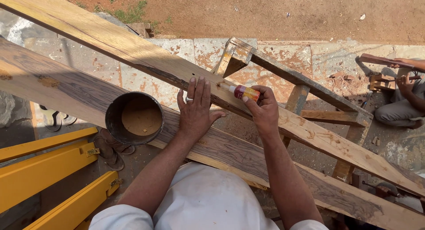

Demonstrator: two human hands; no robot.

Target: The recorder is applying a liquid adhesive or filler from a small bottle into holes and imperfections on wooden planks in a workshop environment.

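The left hand (195, 107) lies palm down across two planks, its fingers (200, 89) straight and slightly spread, holding nothing. The fingertips rest on the upper plank (133, 48) near a small dark hole, and the heel of the hand sits on the lower plank (57, 86). A ring shows on one finger. The left forearm runs up from the white shirt at the bottom of the view, nearly straight.

The right hand (264, 109) is just beside the left, with its fingers clamped on a small glue bottle (246, 92). The bottle lies almost flat above the upper plank, its white nozzle pointing left toward the left fingertips and touching or nearly touching the wood. The right wrist bends inward and the forearm angles down to the lower right.

A round dark tin (134, 118) of brown powder sits on the lower plank, left of the left hand. A wooden trestle (283, 75) carries the planks. At the right edge another person's hand (405, 81) works on a small wooden piece.
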